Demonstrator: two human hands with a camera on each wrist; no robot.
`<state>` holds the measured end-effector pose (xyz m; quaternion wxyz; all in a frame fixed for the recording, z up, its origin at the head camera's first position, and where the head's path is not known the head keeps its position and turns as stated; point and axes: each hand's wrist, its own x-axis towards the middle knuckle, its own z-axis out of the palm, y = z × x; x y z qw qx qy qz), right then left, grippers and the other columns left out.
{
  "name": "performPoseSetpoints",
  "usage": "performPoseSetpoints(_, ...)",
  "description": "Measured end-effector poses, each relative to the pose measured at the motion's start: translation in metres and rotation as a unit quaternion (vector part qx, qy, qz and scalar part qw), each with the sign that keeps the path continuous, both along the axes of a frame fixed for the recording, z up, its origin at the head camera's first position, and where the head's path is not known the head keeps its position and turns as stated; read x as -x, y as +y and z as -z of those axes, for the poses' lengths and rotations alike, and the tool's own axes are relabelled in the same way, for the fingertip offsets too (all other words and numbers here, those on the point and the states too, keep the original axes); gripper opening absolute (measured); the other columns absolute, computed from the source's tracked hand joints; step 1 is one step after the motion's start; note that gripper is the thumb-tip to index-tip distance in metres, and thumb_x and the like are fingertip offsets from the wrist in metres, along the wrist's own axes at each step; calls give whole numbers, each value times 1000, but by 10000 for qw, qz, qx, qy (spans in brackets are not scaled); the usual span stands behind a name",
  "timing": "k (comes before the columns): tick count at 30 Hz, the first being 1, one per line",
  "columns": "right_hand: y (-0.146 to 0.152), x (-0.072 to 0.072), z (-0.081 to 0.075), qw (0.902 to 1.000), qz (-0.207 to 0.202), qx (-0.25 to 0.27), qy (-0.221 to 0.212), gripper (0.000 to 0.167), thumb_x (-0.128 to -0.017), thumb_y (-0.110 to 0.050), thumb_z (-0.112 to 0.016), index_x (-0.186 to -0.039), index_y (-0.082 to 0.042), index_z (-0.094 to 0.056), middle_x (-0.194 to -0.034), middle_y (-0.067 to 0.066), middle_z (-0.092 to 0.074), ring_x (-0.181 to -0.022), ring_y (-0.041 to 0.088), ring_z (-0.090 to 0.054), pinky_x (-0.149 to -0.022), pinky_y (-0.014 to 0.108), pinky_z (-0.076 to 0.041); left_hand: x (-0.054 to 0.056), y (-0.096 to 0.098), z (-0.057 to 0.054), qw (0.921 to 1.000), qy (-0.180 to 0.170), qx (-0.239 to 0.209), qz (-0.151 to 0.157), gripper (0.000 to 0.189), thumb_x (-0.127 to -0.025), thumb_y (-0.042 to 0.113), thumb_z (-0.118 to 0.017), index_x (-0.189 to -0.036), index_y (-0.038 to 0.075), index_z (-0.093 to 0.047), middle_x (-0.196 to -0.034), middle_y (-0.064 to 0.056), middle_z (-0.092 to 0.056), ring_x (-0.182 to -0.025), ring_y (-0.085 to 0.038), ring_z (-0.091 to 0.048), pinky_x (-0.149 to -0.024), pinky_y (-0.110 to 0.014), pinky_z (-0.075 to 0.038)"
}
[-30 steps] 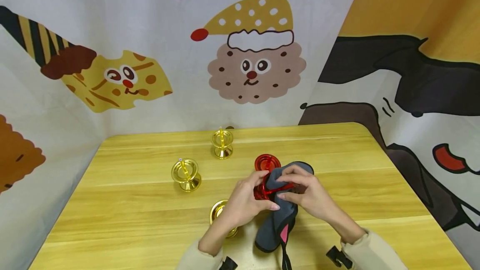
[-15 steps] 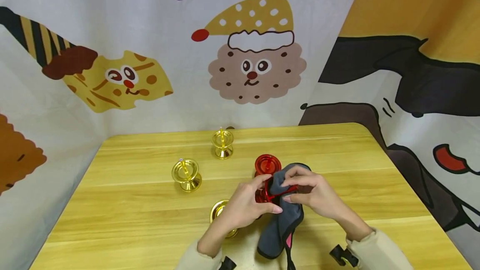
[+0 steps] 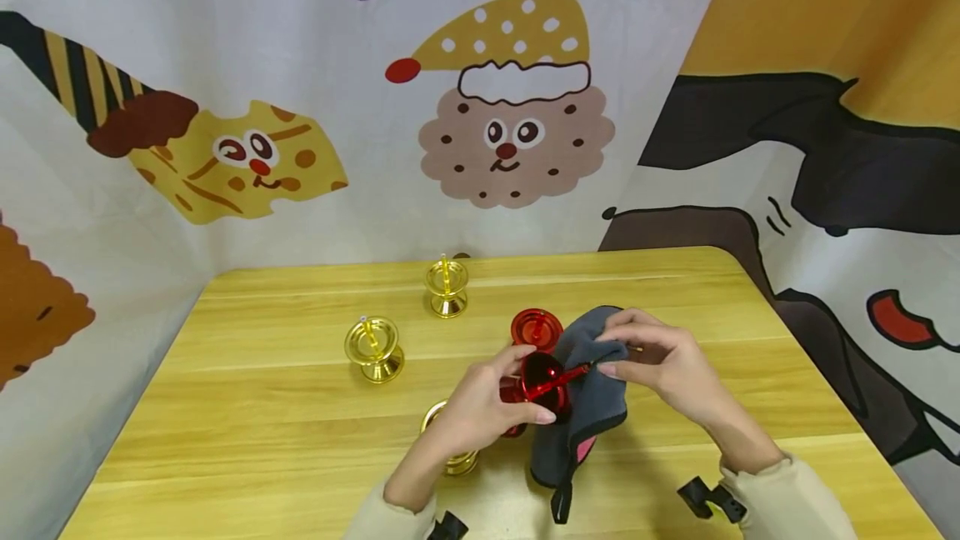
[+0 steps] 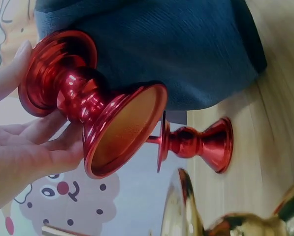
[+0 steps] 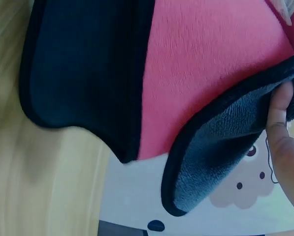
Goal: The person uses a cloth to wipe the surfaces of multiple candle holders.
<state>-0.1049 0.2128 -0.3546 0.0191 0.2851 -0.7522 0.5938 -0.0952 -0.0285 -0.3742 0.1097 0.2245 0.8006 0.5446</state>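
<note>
In the head view my left hand (image 3: 483, 398) grips a red metallic candle holder (image 3: 513, 390), tilted so its spike points right toward a cloth. The left wrist view shows its flared base (image 4: 124, 130) turned toward the camera, with fingers and thumb round the dish end. My right hand (image 3: 667, 361) pinches an edge of the grey cloth (image 3: 577, 407), which hangs beside the holder. The right wrist view shows the cloth's pink side (image 5: 201, 73) and black trim. A tiny gold-coloured bit shows by the right fingers; its kind is unclear.
Behind the cloth stands another red candle holder (image 3: 536, 327). Two gold candle holders (image 3: 378, 344) stand upright to the left. A third gold holder (image 3: 461, 463) is partly hidden by the left forearm. The wooden table (image 3: 262, 432) ends at a printed curtain (image 3: 337, 232).
My right hand has moved right and slightly up, drawing the cloth off the holder's spike side. More of the red dish and spike now shows. The left hand keeps its hold.
</note>
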Motion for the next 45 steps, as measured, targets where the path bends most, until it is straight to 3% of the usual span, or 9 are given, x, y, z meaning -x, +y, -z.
performPoseSetpoints(4, -4, -1, 3, 9991, -268, -315, 36, 34, -77, 10, -65, -110, 1, -62, -108, 13, -48, -80, 16, -49, -60, 25, -48, 0, 0, 0, 9990, -132, -426, 86, 66, -72, 16, -78, -128, 1, -47, -113, -10, -61, -101, -22, -59, -85, -28, -47)
performPoseSetpoints(6, -7, -1, 7, 9968, -653, -459, -16, 39, -78, 9, -65, -116, 1, -59, -113, 14, -44, -85, 16, -47, -61, 26, -47, 0, 1, 0, 9982, -156, -567, 137, 64, -73, 15, -77, -128, 1, -47, -112, -10, -60, -102, -21, -59, -85, -27, -47)
performPoseSetpoints(10, -11, 0, 13, 9887, -1363, -619, -115, 45, -81, 7, -63, -124, 1, -53, -121, 15, -37, -102, 14, -42, -75, 23, -47, 0, 0, 0, 9991, -10, -396, 164, 64, -75, 18, -76, -129, 2, -46, -110, -10, -61, -102, -21, -58, -86, -28, -46)
performPoseSetpoints(12, -13, 1, 16, 9866, -1510, -619, -63, 44, -81, 6, -63, -124, 0, -54, -121, 16, -36, -106, 14, -41, -77, 23, -48, 0, 1, 1, 9995, 15, -260, 183, 65, -76, 20, -75, -130, 1, -44, -112, -11, -61, -105, -21, -56, -88, -31, -45)
performPoseSetpoints(18, -20, 3, 25, 9896, -1241, -584, 427, 36, -77, 8, -66, -111, -1, -62, -111, 16, -42, -95, 15, -46, -63, 25, -49, 0, 2, 4, 9996, -127, -70, 224, 64, -80, 24, -71, -131, 1, -40, -119, -18, -56, -114, -26, -51, -95, -40, -40)
performPoseSetpoints(29, -24, 4, 32, 9895, -1348, -114, 505, 33, -73, 18, -64, -100, 0, -65, -103, 17, -44, -94, 18, -45, -66, 25, -49, 0, 2, 7, 9989, 75, 171, 429, 60, -84, 24, -66, -133, -1, -40, -124, -17, -54, -115, -24, -50, -97, -39, -39)
performPoseSetpoints(38, -17, 3, 23, 9922, -1184, -235, 298, 32, -72, 18, -65, -97, 0, -65, -103, 13, -45, -93, 17, -45, -69, 25, -51, 1, 3, 6, 9992, -122, 208, 307, 64, -81, 24, -70, -133, 1, -40, -123, -20, -53, -115, -26, -49, -95, -41, -40)
performPoseSetpoints(43, -5, 2, 10, 9929, -1117, -249, 320, 33, -71, 20, -65, -97, 0, -65, -103, 13, -45, -92, 17, -45, -69, 26, -51, 1, 2, 8, 9994, -66, 262, 203, 70, -79, 25, -73, -136, 3, -38, -121, -17, -55, -113, -25, -51, -93, -39, -42)
performPoseSetpoints(45, 1, 2, 5, 9948, -914, -259, 354, 34, -71, 20, -64, -99, 0, -66, -105, 12, -45, -89, 15, -46, -67, 23, -51, 1, 0, 9, 9997, -64, 182, 126, 72, -78, 24, -73, -136, 3, -38, -120, -15, -56, -110, -24, -53, -92, -37, -43)
